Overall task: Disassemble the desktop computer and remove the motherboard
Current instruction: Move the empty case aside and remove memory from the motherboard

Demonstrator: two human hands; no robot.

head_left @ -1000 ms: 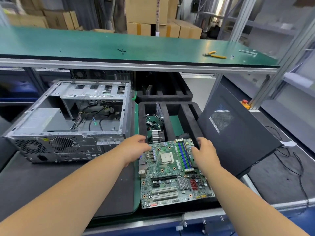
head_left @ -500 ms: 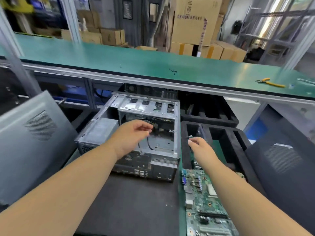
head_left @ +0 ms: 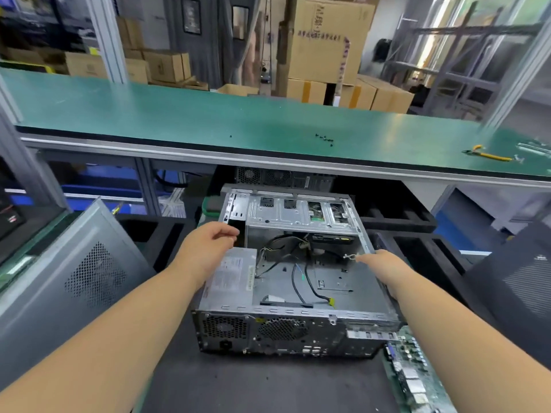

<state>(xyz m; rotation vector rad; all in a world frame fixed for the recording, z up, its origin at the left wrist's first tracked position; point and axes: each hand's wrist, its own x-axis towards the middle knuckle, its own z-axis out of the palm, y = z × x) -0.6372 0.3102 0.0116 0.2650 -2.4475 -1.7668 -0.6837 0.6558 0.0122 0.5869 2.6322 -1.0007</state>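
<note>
The open desktop case [head_left: 301,332] lies on its side on the dark mat, rear panel toward me. Inside it are a power supply [head_left: 229,281], loose cables [head_left: 301,281] and a bare metal floor. The green motherboard [head_left: 413,374] lies outside the case at the lower right, partly cut off by the frame edge. My left hand [head_left: 205,248] hovers over the far left corner of the case with loosely curled fingers and holds nothing. My right hand [head_left: 380,263] reaches over the case's right wall, fingers stretched out, with its fingertips at a small white clip [head_left: 349,257].
A grey side panel [head_left: 74,278] leans at the left and a dark panel [head_left: 518,290] at the right. Black foam trays [head_left: 417,222] stand behind and right of the case. The green shelf [head_left: 208,117] overhead carries several small screws [head_left: 325,139] and yellow-handled pliers [head_left: 486,155].
Both hands have let go of the motherboard and moved left to the open case. The view has swung left, so the motherboard now lies at the lower right.
</note>
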